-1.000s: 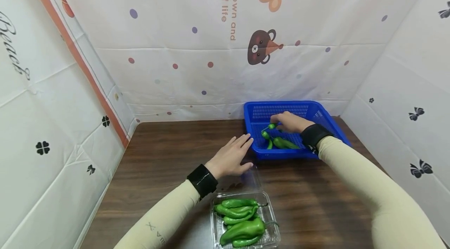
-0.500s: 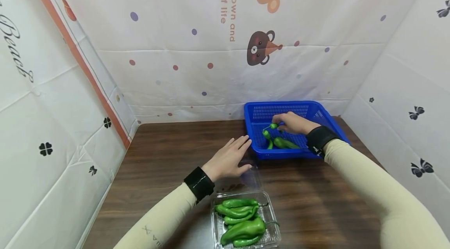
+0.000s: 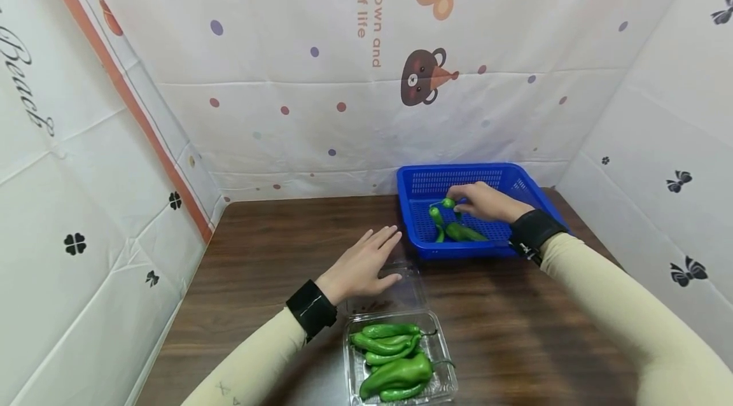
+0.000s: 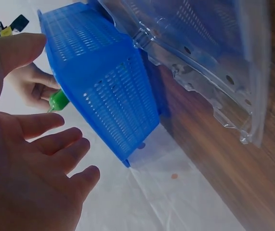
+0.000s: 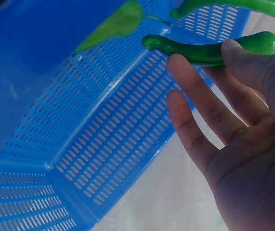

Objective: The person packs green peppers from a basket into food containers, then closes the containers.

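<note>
My right hand (image 3: 485, 200) is over the blue basket (image 3: 420, 245) and pinches a green pepper (image 5: 200, 52) between thumb and fingers, as the right wrist view shows. Two more peppers lie in the basket: a slim one (image 3: 437, 216) on the left and a thicker one (image 3: 465, 233) nearer the front rim. With its fingers spread and nothing in them, my left hand (image 3: 356, 269) hovers left of the basket, above the raised clear lid (image 4: 209, 72) of a plastic box. That clear box (image 3: 443, 387) holds several green peppers (image 3: 397, 375).
A dark wooden table (image 3: 275, 247) lies under everything. Behind it and on both sides hang white printed sheets (image 3: 275, 139). The basket stands near the table's back right corner, close to the rear sheet.
My left hand has drawn back a little, down and left, away from the basket's rim. My right hand has shifted slightly right, with the pepper still pinched.
</note>
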Demonstrator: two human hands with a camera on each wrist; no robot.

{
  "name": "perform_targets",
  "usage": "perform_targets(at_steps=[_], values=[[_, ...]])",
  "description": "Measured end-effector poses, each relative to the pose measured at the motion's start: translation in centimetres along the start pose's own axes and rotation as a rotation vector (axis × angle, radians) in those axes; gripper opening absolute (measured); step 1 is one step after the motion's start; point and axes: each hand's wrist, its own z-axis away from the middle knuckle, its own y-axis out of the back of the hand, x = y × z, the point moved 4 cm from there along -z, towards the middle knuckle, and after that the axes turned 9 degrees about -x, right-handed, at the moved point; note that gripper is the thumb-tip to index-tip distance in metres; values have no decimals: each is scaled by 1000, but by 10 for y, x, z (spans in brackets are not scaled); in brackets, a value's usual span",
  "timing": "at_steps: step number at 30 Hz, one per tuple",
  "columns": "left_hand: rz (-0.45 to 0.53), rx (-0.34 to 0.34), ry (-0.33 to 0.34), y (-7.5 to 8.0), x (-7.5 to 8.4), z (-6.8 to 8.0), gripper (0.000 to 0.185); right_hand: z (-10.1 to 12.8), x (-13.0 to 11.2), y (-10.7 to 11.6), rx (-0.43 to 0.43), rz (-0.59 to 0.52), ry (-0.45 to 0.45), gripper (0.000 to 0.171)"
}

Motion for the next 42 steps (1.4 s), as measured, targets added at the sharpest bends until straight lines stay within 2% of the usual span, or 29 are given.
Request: perform_targets(at_steps=[7,13,20,28,36,42], values=[[26,31,-20,1,0,18,80,8,-5,0,41,-20,4,21],[53,24,-18,-2,-1,36,81,17,-13,-1,92,-23,-17,21],[75,13,-18,-3,-3,58,82,28,-35,2,137,-55,34,24],[138,2,-39,-3,-2,76,85,35,-59,-2,188,-66,110,27],[199,7,-51,-3,2,90,89,44,-78,-9,185,-55,114,30],[186,21,-61,-7,5,102,93,48,-89,-14,168,-65,135,29]])
